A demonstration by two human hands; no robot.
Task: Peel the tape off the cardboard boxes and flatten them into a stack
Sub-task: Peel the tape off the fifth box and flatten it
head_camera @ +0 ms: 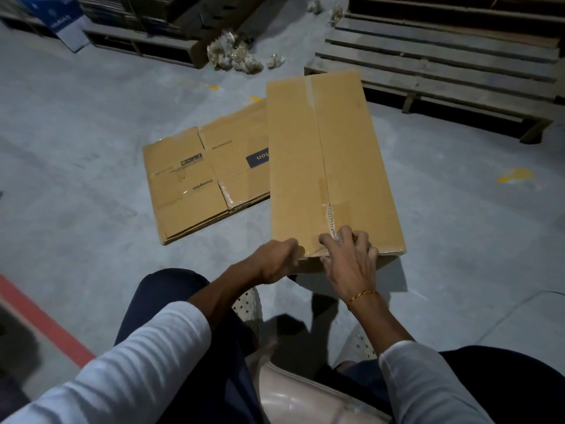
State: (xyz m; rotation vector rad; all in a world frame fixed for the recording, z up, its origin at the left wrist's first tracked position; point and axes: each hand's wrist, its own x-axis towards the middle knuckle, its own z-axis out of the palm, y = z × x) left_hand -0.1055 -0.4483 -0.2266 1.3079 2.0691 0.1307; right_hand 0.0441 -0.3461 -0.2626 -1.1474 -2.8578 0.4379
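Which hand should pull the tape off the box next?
Probably the right hand: its fingers already pinch the loosened clear tape at the near end of the cardboard box's centre seam. The left hand grips the box's near edge, steadying it.

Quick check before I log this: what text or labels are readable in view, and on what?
"Crompton": flattened stack, printed sideways on a near panel.
"CEILING FAN": same stack, small grey print.
"...ton": blue logo patch on the stack, rest hidden behind the held box.
Symbol label on the stack: too small to read.
Blue carton, far left: white print, too blurred.
Held box: no print visible.
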